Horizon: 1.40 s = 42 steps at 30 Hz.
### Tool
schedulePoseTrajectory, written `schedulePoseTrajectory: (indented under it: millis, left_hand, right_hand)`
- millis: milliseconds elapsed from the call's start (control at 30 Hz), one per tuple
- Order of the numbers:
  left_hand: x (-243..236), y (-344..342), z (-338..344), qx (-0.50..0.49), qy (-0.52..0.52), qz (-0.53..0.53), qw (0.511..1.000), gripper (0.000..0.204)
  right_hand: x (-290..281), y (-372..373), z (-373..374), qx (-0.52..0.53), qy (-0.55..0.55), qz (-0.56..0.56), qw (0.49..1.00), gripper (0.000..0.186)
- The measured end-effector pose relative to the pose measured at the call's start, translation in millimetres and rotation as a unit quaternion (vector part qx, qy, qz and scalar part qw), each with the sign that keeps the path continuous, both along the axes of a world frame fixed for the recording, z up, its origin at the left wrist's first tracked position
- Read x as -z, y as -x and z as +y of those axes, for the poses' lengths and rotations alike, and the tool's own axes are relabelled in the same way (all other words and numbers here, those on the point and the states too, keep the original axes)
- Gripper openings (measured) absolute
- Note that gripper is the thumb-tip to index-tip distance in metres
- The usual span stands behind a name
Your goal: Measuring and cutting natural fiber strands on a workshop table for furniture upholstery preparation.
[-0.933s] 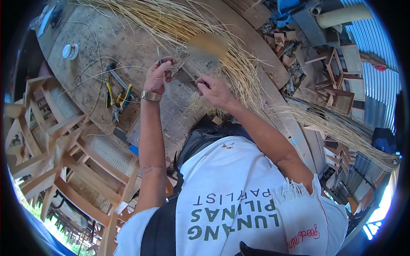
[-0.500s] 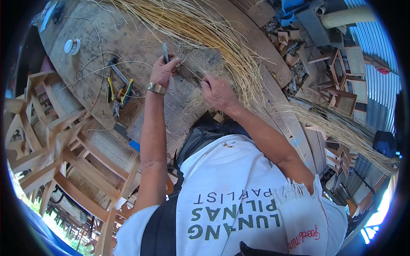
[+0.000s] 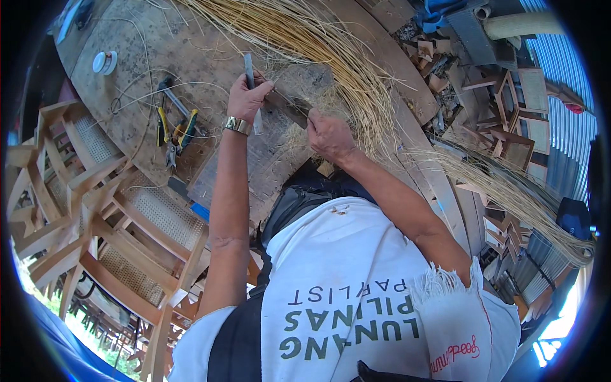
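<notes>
My left hand (image 3: pixel 247 97) is closed round a pale, translucent flat strip (image 3: pixel 249 67), which stands out above and below it. My closed right hand (image 3: pixel 328 137), lower and to the right, holds a dark flat piece (image 3: pixel 291 109) that reaches up toward my left hand. Whether the two pieces touch I cannot tell. Loose pale shavings (image 3: pixel 324 95) lie around my hands on the worn work board (image 3: pixel 121 44). A long bundle of straw-coloured strands (image 3: pixel 299 32) runs just beyond them.
Pliers (image 3: pixel 184 130), a hammer (image 3: pixel 175 99) and a white container (image 3: pixel 105 62) lie at the left on the board. Wooden chair frames with cane seats (image 3: pixel 153 216) are stacked at left. At right are wood offcuts (image 3: pixel 426 51), more frames (image 3: pixel 528 89) and another strand bundle (image 3: pixel 509 191).
My left hand has moved slightly up and right with the pale strip. My right hand has shifted a little right and turned further knuckles-up.
</notes>
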<state>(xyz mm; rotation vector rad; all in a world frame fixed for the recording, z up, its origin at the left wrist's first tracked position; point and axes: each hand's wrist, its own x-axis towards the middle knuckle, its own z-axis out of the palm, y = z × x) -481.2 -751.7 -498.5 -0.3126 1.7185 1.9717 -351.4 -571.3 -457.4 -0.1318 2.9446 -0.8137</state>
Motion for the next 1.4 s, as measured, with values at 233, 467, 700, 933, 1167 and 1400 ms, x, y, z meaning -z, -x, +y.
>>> schedulePoseTrajectory:
  millis: [233,467,700,933,1167,1400]
  left_hand:
    - [-8,-5,-11,-0.084,0.032,-0.054,0.994,0.024]
    - [-50,-64,-8,0.045,0.331,0.224,0.916,0.031]
    - [-24,-79,7,0.224,0.459,0.284,0.812,0.03]
    - [-29,-100,43,0.265,0.443,0.295,0.804,0.029]
    - [-17,-104,31,0.253,0.419,0.271,0.829,0.031]
    - [-24,-113,24,0.265,0.435,0.279,0.814,0.032]
  right_hand:
    - [14,3,-3,0.217,0.275,-0.161,0.923,0.019]
    - [27,-6,-2,0.32,0.462,-0.223,0.796,0.018]
    - [19,-14,-1,0.335,0.513,-0.269,0.743,0.016]
    - [33,-52,33,0.278,0.5,-0.142,0.808,0.024]
    - [35,-159,99,0.232,0.318,-0.165,0.904,0.03]
    - [71,-394,240,0.192,0.133,-0.464,0.854,0.041]
